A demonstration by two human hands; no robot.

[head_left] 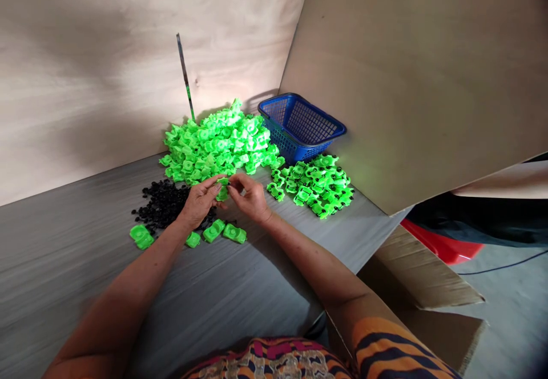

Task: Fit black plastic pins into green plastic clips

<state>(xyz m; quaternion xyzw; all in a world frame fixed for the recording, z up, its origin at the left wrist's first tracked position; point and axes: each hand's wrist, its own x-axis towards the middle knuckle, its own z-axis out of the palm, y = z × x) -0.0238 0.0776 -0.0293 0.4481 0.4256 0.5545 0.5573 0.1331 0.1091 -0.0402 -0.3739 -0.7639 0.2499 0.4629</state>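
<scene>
I see left hand [197,201] and right hand [252,196] pinched together on small glossy green plastic piece [222,188], above grey grained surface [240,287]; black wheels [160,205] beside, mesh blue basket [299,125] behind.

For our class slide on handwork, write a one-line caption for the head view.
Both hands, left hand and right hand, hold a green part between green piles.

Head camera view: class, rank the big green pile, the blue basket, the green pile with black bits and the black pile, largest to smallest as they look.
1. Big green pile, by the left hand.
2. Blue basket and green pile with black bits: too alike to rank.
3. Black pile, partly hidden by the left hand, so unsure.
</scene>
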